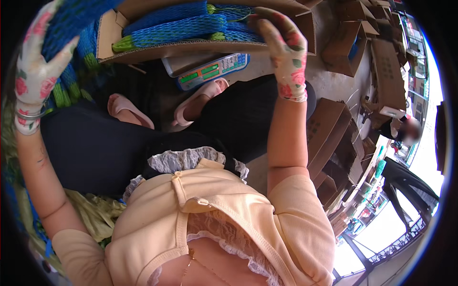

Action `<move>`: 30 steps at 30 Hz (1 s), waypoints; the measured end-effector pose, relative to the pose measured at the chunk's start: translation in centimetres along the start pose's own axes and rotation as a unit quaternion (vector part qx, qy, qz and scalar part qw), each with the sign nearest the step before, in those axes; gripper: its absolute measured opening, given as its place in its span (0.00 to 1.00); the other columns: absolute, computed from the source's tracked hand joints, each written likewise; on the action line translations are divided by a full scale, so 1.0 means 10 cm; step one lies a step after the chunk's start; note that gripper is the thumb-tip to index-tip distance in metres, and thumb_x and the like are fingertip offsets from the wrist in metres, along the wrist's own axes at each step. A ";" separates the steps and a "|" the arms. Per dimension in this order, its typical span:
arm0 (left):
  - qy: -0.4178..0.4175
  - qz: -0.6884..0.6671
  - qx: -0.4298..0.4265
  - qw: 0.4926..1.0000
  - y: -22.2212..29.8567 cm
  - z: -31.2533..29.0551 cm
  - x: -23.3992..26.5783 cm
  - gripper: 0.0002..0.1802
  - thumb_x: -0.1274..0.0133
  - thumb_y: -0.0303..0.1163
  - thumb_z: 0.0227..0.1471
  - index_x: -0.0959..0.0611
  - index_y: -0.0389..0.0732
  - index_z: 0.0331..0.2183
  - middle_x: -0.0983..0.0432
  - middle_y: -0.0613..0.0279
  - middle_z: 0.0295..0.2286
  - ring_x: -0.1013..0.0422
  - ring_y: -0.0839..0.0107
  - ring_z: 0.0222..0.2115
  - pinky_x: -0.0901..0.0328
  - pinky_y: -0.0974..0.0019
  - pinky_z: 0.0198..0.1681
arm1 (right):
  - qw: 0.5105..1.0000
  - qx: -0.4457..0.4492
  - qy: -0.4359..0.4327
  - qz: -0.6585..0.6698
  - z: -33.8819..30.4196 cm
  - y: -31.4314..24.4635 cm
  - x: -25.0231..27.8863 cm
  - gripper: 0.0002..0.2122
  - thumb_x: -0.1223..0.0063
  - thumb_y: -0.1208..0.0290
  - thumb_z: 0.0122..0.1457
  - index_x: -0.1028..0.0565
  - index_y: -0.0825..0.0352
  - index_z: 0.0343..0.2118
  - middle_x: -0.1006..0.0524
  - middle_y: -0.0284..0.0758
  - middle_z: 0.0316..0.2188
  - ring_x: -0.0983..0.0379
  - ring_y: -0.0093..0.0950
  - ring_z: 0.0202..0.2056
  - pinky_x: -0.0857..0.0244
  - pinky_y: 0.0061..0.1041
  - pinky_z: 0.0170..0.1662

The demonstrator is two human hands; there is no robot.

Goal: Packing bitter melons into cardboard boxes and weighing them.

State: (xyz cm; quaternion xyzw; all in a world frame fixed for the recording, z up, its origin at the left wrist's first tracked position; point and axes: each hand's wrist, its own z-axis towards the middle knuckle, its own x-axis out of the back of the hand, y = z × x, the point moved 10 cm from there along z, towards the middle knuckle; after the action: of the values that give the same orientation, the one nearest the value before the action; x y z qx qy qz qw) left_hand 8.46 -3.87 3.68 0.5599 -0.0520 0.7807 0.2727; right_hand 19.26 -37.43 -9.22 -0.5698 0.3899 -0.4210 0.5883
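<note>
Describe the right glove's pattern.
The right glove is white with a pink and green flower print, best in the head view.

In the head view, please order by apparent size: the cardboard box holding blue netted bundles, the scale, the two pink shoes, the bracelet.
Largest to smallest:
1. Cardboard box
2. Scale
3. Left shoe and right shoe: too alike to rank
4. Bracelet

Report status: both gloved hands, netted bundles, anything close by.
Left hand holding blue-netted bundle. Right hand at right end of carton, contact unclear. More netted bundles inside carton; scale by its near side.
</note>
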 end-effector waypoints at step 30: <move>-0.060 0.066 -0.046 0.995 0.90 1.75 -1.07 0.33 0.38 0.33 0.37 0.28 0.38 0.48 0.30 0.51 0.39 0.31 0.53 0.41 0.36 0.59 0.46 | 0.908 0.095 0.398 0.089 -0.35 0.16 2.02 0.15 0.53 0.68 0.59 0.29 0.72 0.45 0.22 0.44 0.34 0.25 0.30 0.33 0.33 0.23 0.40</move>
State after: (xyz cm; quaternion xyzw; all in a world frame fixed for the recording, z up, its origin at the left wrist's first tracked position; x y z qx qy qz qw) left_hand 21.29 -22.20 2.47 0.5879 -0.1408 0.7587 0.2427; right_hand 22.98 -57.58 -10.59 -0.2587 0.5988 -0.5942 0.4706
